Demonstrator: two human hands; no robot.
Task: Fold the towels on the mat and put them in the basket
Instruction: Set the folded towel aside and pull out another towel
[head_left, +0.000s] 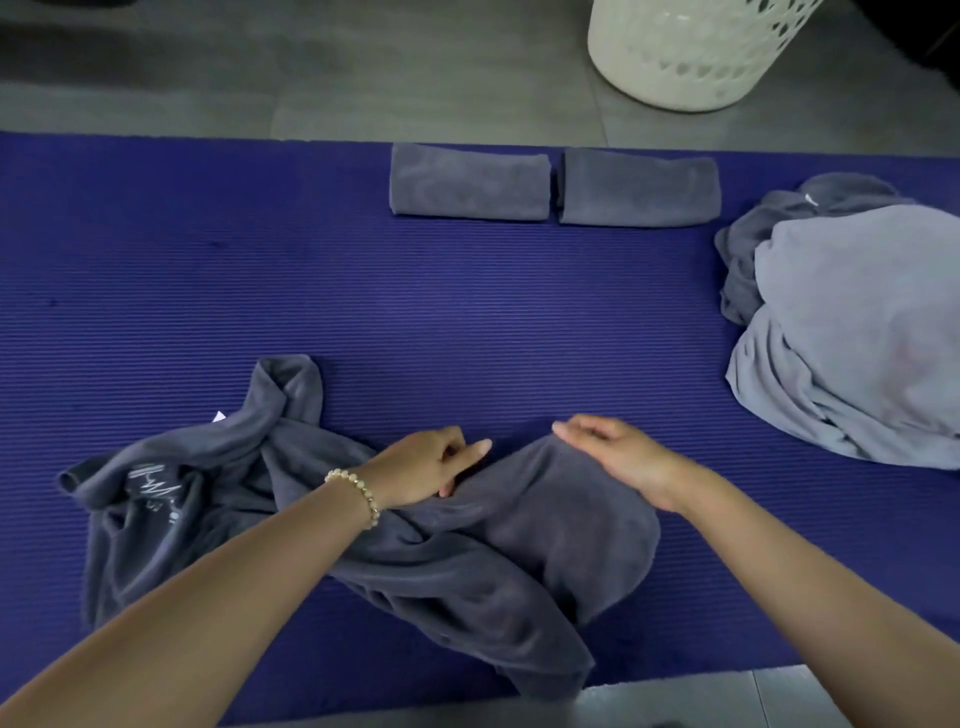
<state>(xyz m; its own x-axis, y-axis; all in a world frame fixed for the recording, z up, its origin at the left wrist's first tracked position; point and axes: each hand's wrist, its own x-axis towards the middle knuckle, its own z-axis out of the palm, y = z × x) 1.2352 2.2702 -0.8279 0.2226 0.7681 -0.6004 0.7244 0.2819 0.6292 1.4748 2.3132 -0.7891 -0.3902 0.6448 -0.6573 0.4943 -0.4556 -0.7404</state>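
A crumpled dark grey towel lies on the near part of the blue mat. My left hand, a bead bracelet on its wrist, has curled fingers and pinches a fold at the towel's far edge. My right hand rests palm down on the raised far edge of the same towel, fingers nearly straight and thumb hidden. Two folded grey towels lie side by side at the mat's far edge. The white perforated basket stands on the floor beyond them.
A heap of unfolded towels, light grey over darker grey, sits at the mat's right end. Grey tiled floor surrounds the mat. Bare mat stretches between the crumpled towel and the folded ones.
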